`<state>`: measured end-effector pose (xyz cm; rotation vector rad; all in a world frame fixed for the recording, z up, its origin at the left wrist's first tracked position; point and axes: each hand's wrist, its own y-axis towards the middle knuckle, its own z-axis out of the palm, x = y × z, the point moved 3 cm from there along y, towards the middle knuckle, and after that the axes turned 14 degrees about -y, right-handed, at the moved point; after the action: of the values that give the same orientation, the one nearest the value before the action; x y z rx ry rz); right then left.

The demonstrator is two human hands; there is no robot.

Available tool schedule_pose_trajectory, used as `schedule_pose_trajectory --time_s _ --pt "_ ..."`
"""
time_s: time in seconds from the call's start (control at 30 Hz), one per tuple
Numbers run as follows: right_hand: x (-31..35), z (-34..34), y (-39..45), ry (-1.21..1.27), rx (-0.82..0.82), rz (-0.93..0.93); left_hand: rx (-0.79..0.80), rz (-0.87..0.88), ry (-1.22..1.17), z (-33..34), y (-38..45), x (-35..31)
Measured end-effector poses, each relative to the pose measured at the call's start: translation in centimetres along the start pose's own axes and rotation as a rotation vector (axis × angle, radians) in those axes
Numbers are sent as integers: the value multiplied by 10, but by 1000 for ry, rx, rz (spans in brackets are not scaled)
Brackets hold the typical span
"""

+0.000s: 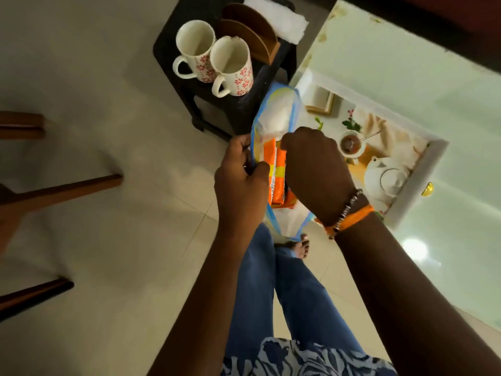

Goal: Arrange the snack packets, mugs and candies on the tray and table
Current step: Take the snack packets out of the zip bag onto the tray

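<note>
A white plastic bag with blue edging [273, 115] hangs open in the middle of the view, with orange snack packets [276, 169] inside. My left hand [240, 183] grips the bag's left rim. My right hand [314, 169] reaches into the bag's mouth, its fingers closed at the top of an orange packet. Two white mugs with red flowers, one [195, 50] beside the other [231, 66], stand on a black stool [173, 47]. A white-framed tray [423, 169] printed with a teapot picture lies on the glass table [423, 77] at right. I see no candies.
A brown wooden napkin holder [252, 31] and a white cloth [279, 20] share the stool with the mugs. Wooden chair legs [62, 188] jut in from the left. My legs and bare foot [301, 246] are below the bag, on a pale tiled floor.
</note>
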<state>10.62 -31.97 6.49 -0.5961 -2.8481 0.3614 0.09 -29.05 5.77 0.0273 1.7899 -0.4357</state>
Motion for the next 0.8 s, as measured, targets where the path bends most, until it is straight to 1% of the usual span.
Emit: schedule_pose_trajectory --time_s 0.07,0.2,0.33,0.4,0.43,0.47,0.5,0.57,0.63,0.67,0.73,0.8 --pt "8 11 7 15 124 -55 -6 36 -12 -6 -4 -2" --pt "20 23 21 123 194 -79 -16 108 7 -16 -7 -3" --pt "31 47 35 274 443 -60 -15 86 -19 -17 -5 -2" --pt "33 53 38 215 519 -55 0 86 -24 -14 -6 -3" --pt "34 55 38 176 528 -88 11 85 -24 -12 -7 -4" --pt "34 57 39 203 508 -117 25 79 -21 -10 -7 -3" --pt "35 61 39 230 488 -110 38 68 -18 -8 -7 -2" --pt "33 64 40 207 426 -91 61 51 -5 -3 -7 2" --pt "29 63 37 366 353 -76 89 53 12 1 -8 6" --pt "25 61 36 472 334 -29 107 53 18 4 -8 8" --pt "17 55 29 702 451 84 145 57 35 10 -10 11" --pt "3 51 22 879 397 145 194 60 44 19 -12 11"
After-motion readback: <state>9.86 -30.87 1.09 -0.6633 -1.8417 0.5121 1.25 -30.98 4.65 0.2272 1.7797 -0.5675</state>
